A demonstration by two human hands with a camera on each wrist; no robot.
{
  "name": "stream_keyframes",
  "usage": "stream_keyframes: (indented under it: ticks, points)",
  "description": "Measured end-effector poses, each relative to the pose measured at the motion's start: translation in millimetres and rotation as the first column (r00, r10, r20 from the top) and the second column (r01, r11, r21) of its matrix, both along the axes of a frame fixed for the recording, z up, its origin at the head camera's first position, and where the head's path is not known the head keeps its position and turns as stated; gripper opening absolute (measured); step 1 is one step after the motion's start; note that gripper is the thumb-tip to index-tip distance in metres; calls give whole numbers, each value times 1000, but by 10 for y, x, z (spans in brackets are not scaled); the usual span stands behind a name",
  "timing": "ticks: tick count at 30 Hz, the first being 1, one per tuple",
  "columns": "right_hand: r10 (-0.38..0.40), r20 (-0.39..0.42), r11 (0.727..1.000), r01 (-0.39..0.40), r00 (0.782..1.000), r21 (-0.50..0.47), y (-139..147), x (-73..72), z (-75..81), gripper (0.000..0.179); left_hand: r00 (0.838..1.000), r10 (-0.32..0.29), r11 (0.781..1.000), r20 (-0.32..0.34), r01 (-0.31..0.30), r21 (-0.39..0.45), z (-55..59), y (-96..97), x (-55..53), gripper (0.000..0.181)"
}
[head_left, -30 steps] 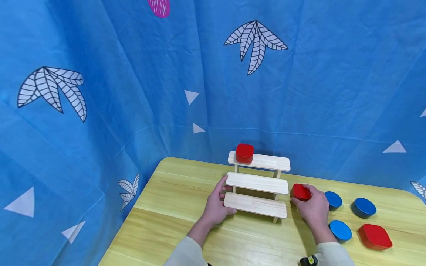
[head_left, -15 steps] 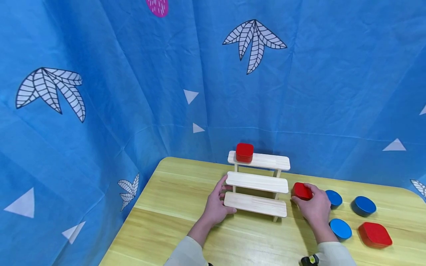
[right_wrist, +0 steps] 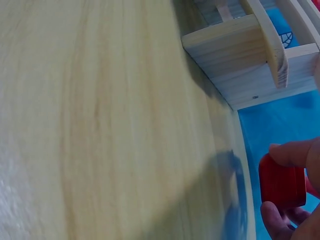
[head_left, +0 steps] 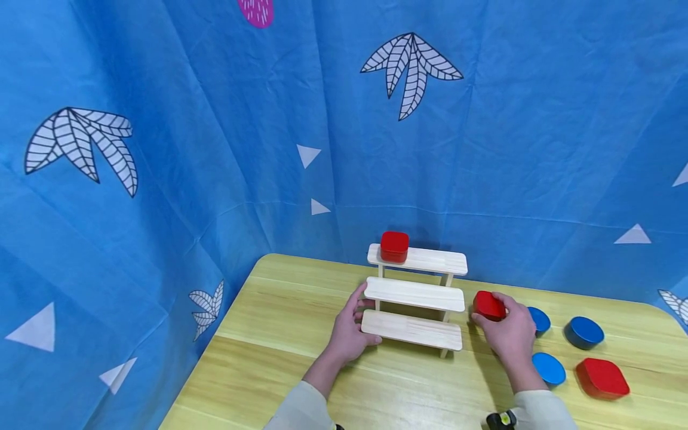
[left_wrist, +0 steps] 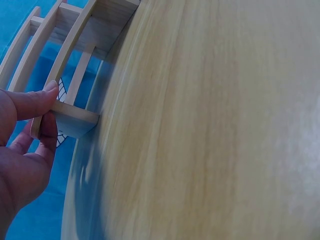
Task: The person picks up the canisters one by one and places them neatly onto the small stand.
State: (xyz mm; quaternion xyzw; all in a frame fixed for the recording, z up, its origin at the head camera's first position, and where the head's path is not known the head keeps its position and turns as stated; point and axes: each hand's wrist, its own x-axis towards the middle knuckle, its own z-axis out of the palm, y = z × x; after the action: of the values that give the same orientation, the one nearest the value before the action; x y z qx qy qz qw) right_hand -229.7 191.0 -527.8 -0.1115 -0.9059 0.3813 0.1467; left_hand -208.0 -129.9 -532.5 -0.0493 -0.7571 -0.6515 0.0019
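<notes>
A three-tier wooden shelf [head_left: 414, 294] stands near the back of the table. My left hand [head_left: 346, 335] grips the left end of its lowest tier; in the left wrist view the thumb [left_wrist: 37, 102] lies on the board with fingers beneath. On the top tier, toward the left, sits a red rounded-square box [head_left: 395, 246]. To the right of the shelf, my right hand [head_left: 510, 334] holds a second red box [head_left: 488, 306] between thumb and fingers. That same red box [right_wrist: 281, 182] shows in the right wrist view, its right side hidden by the hand.
Right of my right hand are several round blue boxes, among them a dark blue one [head_left: 583, 332] and a lighter one [head_left: 549, 369]. Another red box [head_left: 602, 378] lies farther right on the wooden table [head_left: 258, 352]. A blue patterned curtain [head_left: 242, 119] hangs directly behind.
My right hand has shifted slightly away from me with the red box in it. The left hand keeps its grip on the shelf, which has not moved.
</notes>
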Motion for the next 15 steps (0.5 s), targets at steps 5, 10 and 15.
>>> stream_keyframes:
  ticks: [5, 10, 15]
  points:
    - [-7, -12, 1000, 7, 1000, -11, -11, 5, 54, 67, 1000, -2, 1000, -6, 2, -17, -2, -2, -9, 126]
    - [-14, -27, 1000, 13, 1000, -20, -35, 9, 128, 69, 1000, 1, 1000, -3, -1, -15, -12, 0, -15, 126]
    - [-16, -48, 999, 15, 999, -28, -53, 10, 193, 68, 1000, 4, 1000, 7, -4, -9, -5, 8, -13, 127]
